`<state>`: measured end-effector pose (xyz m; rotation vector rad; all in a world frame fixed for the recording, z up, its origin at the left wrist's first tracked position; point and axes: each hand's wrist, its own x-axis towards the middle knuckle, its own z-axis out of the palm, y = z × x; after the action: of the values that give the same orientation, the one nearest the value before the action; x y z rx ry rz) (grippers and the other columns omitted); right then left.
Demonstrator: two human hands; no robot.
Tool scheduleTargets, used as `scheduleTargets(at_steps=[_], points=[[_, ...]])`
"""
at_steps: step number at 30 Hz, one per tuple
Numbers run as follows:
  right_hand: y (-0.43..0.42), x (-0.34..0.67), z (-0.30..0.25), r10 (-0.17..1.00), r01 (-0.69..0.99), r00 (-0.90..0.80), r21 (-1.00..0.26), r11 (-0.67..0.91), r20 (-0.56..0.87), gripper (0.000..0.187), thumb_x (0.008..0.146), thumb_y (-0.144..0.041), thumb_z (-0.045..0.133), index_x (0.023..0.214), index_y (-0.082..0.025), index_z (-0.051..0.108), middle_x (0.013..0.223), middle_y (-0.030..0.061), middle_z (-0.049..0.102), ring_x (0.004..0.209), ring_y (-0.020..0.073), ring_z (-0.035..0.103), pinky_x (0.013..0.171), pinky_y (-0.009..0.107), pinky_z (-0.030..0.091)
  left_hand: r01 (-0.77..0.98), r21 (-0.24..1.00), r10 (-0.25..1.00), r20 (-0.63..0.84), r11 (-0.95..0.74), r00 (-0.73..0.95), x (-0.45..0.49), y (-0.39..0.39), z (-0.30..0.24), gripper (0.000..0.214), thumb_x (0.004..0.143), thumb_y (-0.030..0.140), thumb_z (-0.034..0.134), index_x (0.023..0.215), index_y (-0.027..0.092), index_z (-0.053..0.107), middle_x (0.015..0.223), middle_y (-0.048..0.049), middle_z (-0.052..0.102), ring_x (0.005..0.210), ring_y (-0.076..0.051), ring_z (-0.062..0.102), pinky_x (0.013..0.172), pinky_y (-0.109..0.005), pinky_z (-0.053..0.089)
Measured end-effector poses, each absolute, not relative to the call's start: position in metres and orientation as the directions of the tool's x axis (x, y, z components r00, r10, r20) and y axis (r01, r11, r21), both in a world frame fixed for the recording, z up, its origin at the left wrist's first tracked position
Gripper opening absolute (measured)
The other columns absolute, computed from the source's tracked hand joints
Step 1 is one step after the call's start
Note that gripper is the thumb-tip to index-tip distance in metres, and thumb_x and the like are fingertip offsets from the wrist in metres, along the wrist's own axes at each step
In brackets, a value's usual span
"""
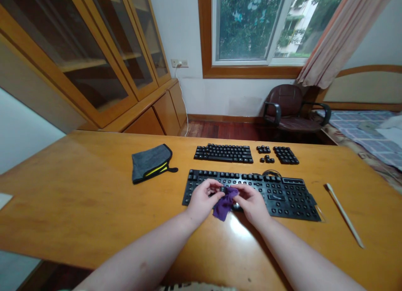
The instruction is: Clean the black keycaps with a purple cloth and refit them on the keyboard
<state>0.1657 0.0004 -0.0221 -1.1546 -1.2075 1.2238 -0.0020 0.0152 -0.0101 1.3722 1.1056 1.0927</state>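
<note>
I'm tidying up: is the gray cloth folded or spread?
Folded: the gray cloth lies doubled over, its yellow side peeking out between layers.

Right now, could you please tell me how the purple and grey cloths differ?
The purple cloth is bunched between the left hand and right hand; the grey cloth lies folded on the table. The purple cloth looks smaller and plain; the grey cloth looks larger, with dark edging and yellow showing. Both are fabric.

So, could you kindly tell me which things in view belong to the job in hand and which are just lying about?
Seemingly in the job:
- purple cloth, between left hand and right hand
- keyboard, partly stripped
- loose keycaps beyond it

Apparently just lying about:
- folded grey cloth, untouched, though possibly useful
- slim pale stick, likewise
- dark armchair
</note>
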Motion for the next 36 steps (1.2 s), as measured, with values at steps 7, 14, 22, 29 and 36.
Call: scheduleTargets(at_steps=[7, 14, 22, 29, 36], points=[[0.001, 0.167, -0.018, 0.996, -0.011, -0.046, -0.997, 0.071, 0.071, 0.015, 0.067, -0.023, 0.065, 0.081, -0.019, 0.066, 0.074, 0.0042, 0.067, 0.065, 0.0173, 0.062, 0.062, 0.031, 0.051, 0.001, 0.999, 0.978, 0.039, -0.04, 0.205, 0.005, 0.01, -0.016, 0.017, 0.065, 0.019, 0.067, 0.081, 0.018, 0.061, 0.084, -0.0044, 0.062, 0.079, -0.017, 0.062, 0.077, -0.031, 0.051], [0.003, 0.171, -0.015, 0.966, 0.136, -0.135, -0.961, 0.241, 0.223, 0.017, 0.068, -0.023, 0.068, 0.084, -0.025, 0.07, 0.087, 0.0058, 0.067, 0.084, 0.0205, 0.062, 0.079, 0.037, 0.049, 0.06, 0.993, 0.983, 0.093, -0.104, 0.155, 0.003, 0.009, -0.012, 0.012, 0.062, 0.019, 0.069, 0.074, 0.018, 0.066, 0.082, -0.0044, 0.06, 0.077, -0.016, 0.061, 0.073, -0.029, 0.053], [0.003, 0.171, -0.017, 0.95, 0.125, -0.179, -0.952, 0.279, 0.255, 0.016, 0.069, -0.025, 0.068, 0.085, -0.028, 0.071, 0.086, 0.0047, 0.068, 0.082, 0.0193, 0.062, 0.077, 0.035, 0.049, 0.197, 0.96, 0.971, 0.169, -0.201, 0.167, -0.001, 0.009, -0.009, 0.01, 0.062, 0.022, 0.07, 0.072, 0.023, 0.072, 0.075, -0.0042, 0.065, 0.072, -0.017, 0.062, 0.073, -0.032, 0.052], [0.004, 0.172, -0.017, 0.958, 0.14, -0.126, -0.951, 0.274, 0.258, 0.011, 0.068, -0.017, 0.066, 0.073, -0.025, 0.072, 0.075, 0.0038, 0.069, 0.073, 0.0178, 0.063, 0.071, 0.032, 0.05, 0.25, 0.948, 0.975, 0.164, -0.197, 0.147, 0.0, 0.007, -0.004, 0.011, 0.061, 0.016, 0.071, 0.071, 0.019, 0.072, 0.072, -0.0033, 0.067, 0.069, -0.015, 0.062, 0.07, -0.028, 0.052], [0.004, 0.172, -0.009, 0.958, 0.183, -0.14, -0.944, 0.275, 0.252, 0.013, 0.071, -0.014, 0.062, 0.071, -0.023, 0.071, 0.075, 0.0039, 0.068, 0.074, 0.0177, 0.062, 0.072, 0.032, 0.049, 0.275, 0.946, 0.982, 0.146, -0.174, 0.119, 0.002, 0.006, -0.001, 0.01, 0.06, 0.015, 0.071, 0.07, 0.018, 0.072, 0.07, -0.0037, 0.066, 0.068, -0.015, 0.062, 0.067, -0.025, 0.051]])
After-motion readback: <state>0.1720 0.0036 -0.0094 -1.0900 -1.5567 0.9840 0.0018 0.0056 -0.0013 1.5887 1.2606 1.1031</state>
